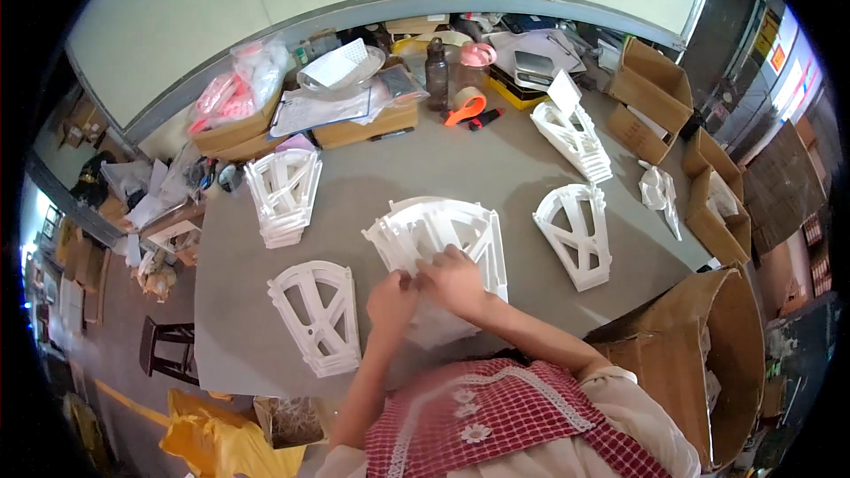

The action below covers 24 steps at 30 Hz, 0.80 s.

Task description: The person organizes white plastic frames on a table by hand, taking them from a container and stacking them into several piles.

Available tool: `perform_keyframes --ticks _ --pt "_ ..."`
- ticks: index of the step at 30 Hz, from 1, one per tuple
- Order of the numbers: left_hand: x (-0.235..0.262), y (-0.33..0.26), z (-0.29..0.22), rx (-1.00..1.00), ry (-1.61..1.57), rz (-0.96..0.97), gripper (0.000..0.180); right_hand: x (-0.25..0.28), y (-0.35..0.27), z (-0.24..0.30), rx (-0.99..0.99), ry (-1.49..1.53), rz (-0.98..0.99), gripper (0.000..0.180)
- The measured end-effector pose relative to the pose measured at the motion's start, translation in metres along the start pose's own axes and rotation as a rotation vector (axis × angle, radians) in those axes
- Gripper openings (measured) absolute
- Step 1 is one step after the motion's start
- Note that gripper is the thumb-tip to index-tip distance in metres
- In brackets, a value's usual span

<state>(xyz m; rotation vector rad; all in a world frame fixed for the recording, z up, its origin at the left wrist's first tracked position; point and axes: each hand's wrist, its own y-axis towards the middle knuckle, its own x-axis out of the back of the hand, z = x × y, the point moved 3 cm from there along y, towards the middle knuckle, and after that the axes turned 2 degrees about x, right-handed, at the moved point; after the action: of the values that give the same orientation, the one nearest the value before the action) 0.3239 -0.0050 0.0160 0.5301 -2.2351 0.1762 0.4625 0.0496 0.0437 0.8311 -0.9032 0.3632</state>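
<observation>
In the middle of the table, close to my body, lies a stack of white fan-shaped plastic frames. A translucent plastic bag covers its near part. My left hand is closed at the stack's left side, its fingertips pinching the bag. Beside it, my right hand reaches over the stack, fingers bent and closed on the bag as well. The two hands nearly touch, and their fingertips are partly hidden.
More white frames lie in stacks at near left, far left and far right, plus one at right. Orange tape, a dark bottle and a scale stand behind. Cardboard boxes line the right side.
</observation>
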Motion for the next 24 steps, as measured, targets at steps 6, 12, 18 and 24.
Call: perform_keyframes --ticks 6,12,18,24 --pt "0.003 -0.001 -0.006 0.079 -0.104 -0.053 0.034 0.013 -0.016 0.000 0.101 0.210 -0.042 0.027" --pt "0.009 0.007 0.008 0.074 -0.402 -0.032 0.025 0.046 -0.022 0.006 0.064 0.461 -0.052 0.033" --pt "0.067 0.005 0.032 0.170 -1.071 -0.182 0.015 0.088 -0.038 -0.046 -0.285 0.714 -0.210 0.026" --pt "0.118 -0.005 0.151 0.399 -1.146 -0.379 0.012 0.085 -0.083 -0.112 -0.649 0.836 -0.200 0.024"
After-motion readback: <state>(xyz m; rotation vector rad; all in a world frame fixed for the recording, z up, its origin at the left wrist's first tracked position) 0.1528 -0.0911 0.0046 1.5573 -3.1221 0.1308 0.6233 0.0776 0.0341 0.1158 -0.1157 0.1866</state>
